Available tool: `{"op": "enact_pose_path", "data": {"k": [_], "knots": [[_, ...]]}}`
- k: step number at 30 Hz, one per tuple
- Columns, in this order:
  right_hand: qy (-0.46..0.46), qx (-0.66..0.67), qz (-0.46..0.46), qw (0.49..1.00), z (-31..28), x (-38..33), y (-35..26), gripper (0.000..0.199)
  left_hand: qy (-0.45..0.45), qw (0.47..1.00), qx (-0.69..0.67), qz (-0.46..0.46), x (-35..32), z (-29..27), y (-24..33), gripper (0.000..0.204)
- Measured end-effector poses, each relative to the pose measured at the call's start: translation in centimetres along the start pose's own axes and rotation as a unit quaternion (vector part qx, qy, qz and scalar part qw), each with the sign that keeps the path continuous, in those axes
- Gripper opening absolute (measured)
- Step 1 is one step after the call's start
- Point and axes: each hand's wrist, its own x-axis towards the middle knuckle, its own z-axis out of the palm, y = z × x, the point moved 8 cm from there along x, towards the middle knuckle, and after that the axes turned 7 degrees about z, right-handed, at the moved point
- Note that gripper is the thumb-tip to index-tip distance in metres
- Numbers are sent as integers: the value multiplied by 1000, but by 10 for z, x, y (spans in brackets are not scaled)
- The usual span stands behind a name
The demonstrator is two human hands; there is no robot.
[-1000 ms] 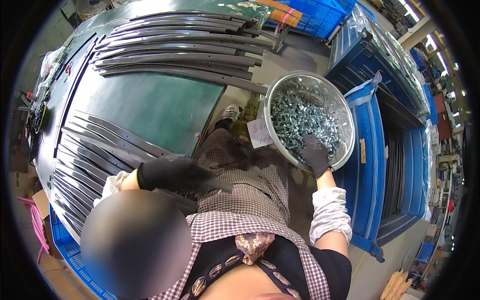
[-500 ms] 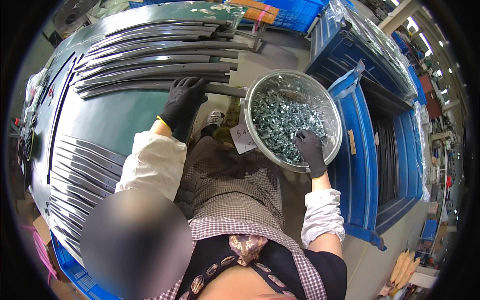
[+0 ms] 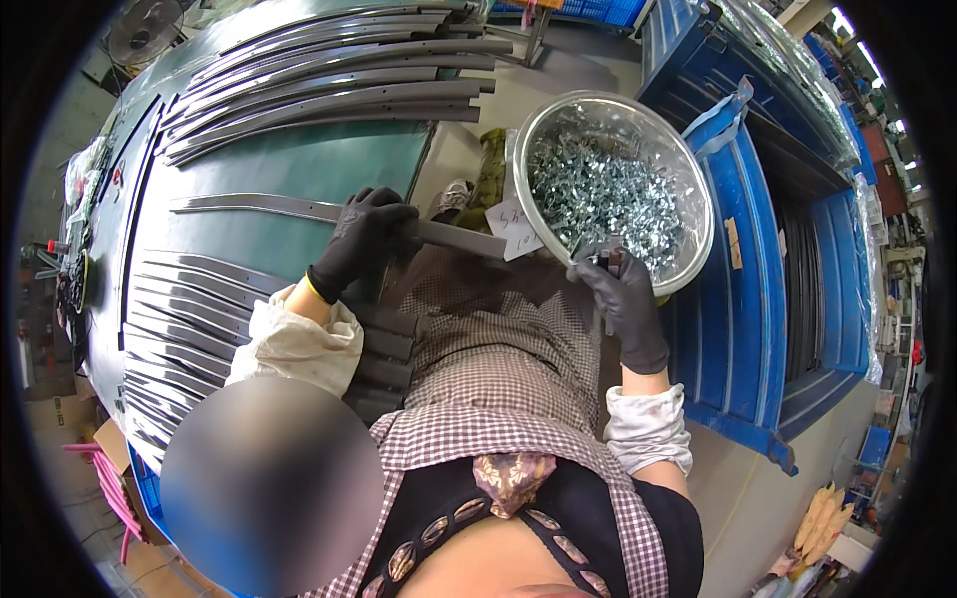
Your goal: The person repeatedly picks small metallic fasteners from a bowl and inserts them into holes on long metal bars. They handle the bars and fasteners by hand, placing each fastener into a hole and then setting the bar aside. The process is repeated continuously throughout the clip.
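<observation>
My left hand (image 3: 361,244), in a black glove, is closed around a long grey strip (image 3: 461,239). The strip lies crosswise, its left part over the green tabletop and its right end jutting past the table edge toward the bowl. Several small shiny metal clips (image 3: 603,194) fill a large round metal bowl (image 3: 702,214) on my right. My right hand (image 3: 630,314), also black-gloved, is at the bowl's near rim with its fingers pinched together. A small metal clip (image 3: 610,259) seems to be between the fingertips, partly hidden by them.
More grey strips (image 3: 349,60) lie in a row at the far side of the table (image 3: 289,164). Another row of strips (image 3: 184,329) lies at the near left. Blue metal bins (image 3: 733,279) stand right of the bowl. A white paper (image 3: 513,229) hangs beside the bowl.
My left hand has drawn one strip away from the far row toward me. My right hand has come back from among the clips to the bowl's near rim.
</observation>
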Motion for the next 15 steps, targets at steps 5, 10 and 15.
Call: {"op": "enact_pose_path", "data": {"k": [5,10,15], "knots": [[-42,9,36,998,21,-21,36,16,-60,998,-14,-15,-23,-11,13,41],[-112,-146,3,983,35,-25,58,22,15,989,106,98,-22,-29,67,46],[-148,48,57,986,87,-39,57,15,-77,983,13,166,-19,-2,166,41]]}}
